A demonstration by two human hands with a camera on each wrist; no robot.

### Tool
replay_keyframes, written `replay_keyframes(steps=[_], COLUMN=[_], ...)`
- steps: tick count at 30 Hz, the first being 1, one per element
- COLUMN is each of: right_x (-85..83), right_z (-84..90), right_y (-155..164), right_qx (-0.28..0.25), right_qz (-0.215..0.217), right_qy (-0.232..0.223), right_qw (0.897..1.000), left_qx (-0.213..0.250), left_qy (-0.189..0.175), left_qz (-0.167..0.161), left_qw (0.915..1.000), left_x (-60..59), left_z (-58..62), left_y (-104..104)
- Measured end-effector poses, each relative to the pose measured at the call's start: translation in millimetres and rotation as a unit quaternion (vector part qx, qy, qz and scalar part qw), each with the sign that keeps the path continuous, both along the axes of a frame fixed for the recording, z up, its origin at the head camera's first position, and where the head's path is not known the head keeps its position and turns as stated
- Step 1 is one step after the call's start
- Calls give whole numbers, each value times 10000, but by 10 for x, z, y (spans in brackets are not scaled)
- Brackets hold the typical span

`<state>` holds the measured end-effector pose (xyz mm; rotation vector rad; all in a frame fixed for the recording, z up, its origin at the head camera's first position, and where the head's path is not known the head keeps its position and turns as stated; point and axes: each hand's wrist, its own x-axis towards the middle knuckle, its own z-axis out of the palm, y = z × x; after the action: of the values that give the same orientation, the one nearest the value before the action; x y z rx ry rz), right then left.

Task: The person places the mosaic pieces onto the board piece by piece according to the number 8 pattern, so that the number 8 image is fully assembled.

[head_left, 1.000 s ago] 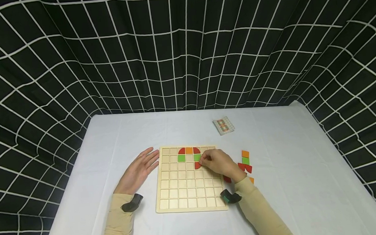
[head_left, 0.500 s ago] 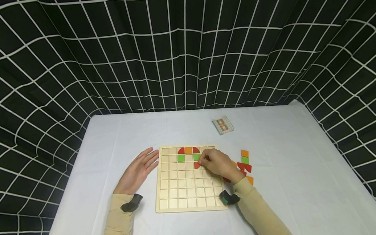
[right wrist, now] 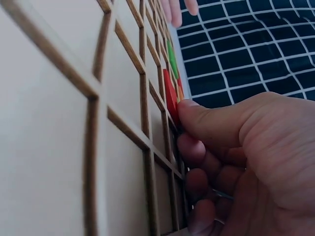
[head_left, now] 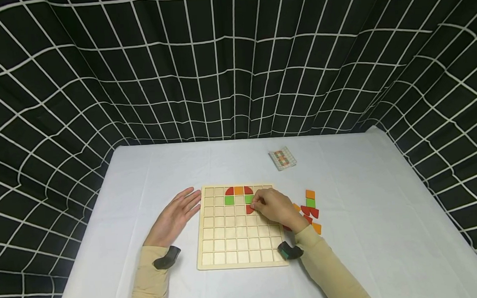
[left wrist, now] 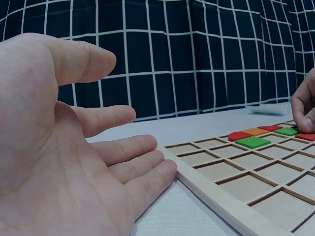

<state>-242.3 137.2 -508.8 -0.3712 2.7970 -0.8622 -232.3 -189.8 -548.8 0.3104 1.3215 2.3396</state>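
Observation:
A wooden grid board [head_left: 236, 232] lies on the table. My right hand [head_left: 275, 206] is over its upper right part, thumb and curled fingers at a red quarter-circle tile [head_left: 249, 209]. In the right wrist view the thumb [right wrist: 197, 115] meets the edge of that red tile [right wrist: 170, 96]; the fingers partly hide the contact. Above it sit a green square tile [head_left: 248, 198] and another red quarter-circle [head_left: 248, 190]. An orange square [head_left: 238, 190], a third red quarter-circle [head_left: 229, 191] and a second green square [head_left: 229, 200] are also set in. My left hand [head_left: 174, 220] rests beside the board's left edge, fingers extended and holding nothing.
Loose tiles lie right of the board, among them an orange square [head_left: 310, 194], a green square [head_left: 310, 203] and a red piece [head_left: 315, 213]. Pattern cards [head_left: 282, 158] lie behind the board. A black curtain with a white grid [head_left: 232, 61] surrounds the white table [head_left: 376, 213].
The right hand has shifted very slightly at the red quarter-circle tile, its wrist moving a little left, so more loose tiles show beside it. The left hand stays in place.

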Motion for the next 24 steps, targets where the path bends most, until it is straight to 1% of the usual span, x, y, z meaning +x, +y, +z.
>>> replay_keyframes(steps=[7,11,14,16,18,21,24], right_x=[1,-4,-2,0,-1,-7,-15], right_z=[-12,-4,43,97,164,266,366], right_y=[0,9,47,85,128,193,267], right_qx=[29,-129,-719,-1311,-1771,-2108,-2273], right_qz=[-84,-96,-116,-165,-245,-296,-308], right_qy=[108,85,-182,-429,-526,-379,-149], right_qw=[9999,9998,9972,9903,9825,9763,9732], left_qx=[-58,-96,-117,-118,-107,-92,-101], left_qy=[19,73,108,113,84,66,54], left_qz=[12,17,8,1,11,20,31], left_qw=[10000,9999,9999,9999,9999,9999,9999], left_x=[0,14,24,29,30,22,11], left_z=[3,23,44,54,57,45,25], left_y=[-1,1,6,11,11,9,1])
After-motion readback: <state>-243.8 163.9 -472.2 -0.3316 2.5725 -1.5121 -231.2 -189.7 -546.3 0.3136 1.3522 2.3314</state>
